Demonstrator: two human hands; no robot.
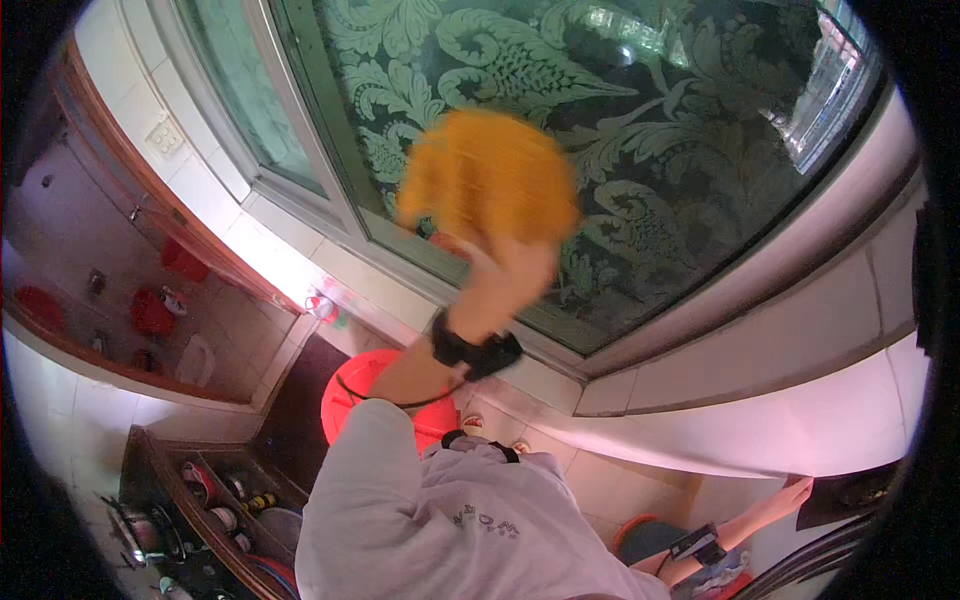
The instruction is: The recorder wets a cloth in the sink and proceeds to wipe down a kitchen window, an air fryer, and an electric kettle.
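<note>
My left hand (499, 259) is raised to the patterned glass window pane (645, 142), with a bunched orange-yellow cloth (491, 176) covering its fingers. Cloth and hand are blurred, so I cannot tell how firmly they touch the glass. A black strap with a small device sits on that wrist. My right arm stretches out to the far right, where my right hand (799, 489) is small beside a dark object at the white wall; its fingers are unclear. A red bucket or tub (360, 382) stands on the floor below my left forearm.
A metal window frame (300, 105) runs beside the pane above a tiled ledge (382, 281). At the left are a wooden door frame (150, 180) and an open wooden shelf unit (169, 457) holding small items. Another container (649, 540) stands at lower right near some fabric. A red-and-white bottle (321, 307) stands by the doorway.
</note>
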